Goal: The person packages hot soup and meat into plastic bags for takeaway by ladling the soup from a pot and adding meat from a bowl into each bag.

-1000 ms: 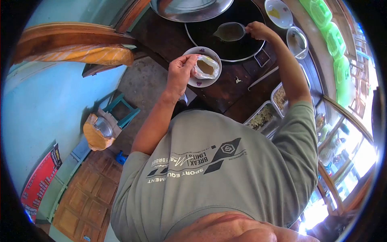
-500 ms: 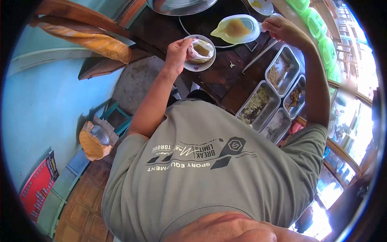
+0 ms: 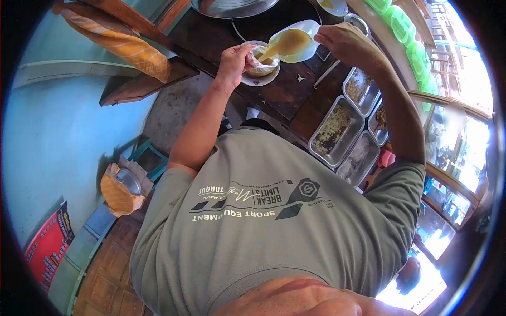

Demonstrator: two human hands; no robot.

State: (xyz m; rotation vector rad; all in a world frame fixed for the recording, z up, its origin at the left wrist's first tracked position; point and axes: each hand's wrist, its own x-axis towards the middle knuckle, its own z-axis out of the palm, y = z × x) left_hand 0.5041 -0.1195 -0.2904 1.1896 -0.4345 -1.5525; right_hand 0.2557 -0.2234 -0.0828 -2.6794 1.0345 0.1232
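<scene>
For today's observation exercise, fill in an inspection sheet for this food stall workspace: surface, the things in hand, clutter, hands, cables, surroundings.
Surface: dark wooden table, stained.
Things in hand: jug tilted, brown sauce pouring into a plastic bag set in a bowl.
Clutter: metal trays of chopped toppings, a large pan, small dishes, a utensil.
Hands: left hand holds the bag open; right hand grips the jug.
Cables: nothing seen.
Surroundings: blue wall, orange cloth, green lids, glazed cabinet at the right.
</scene>
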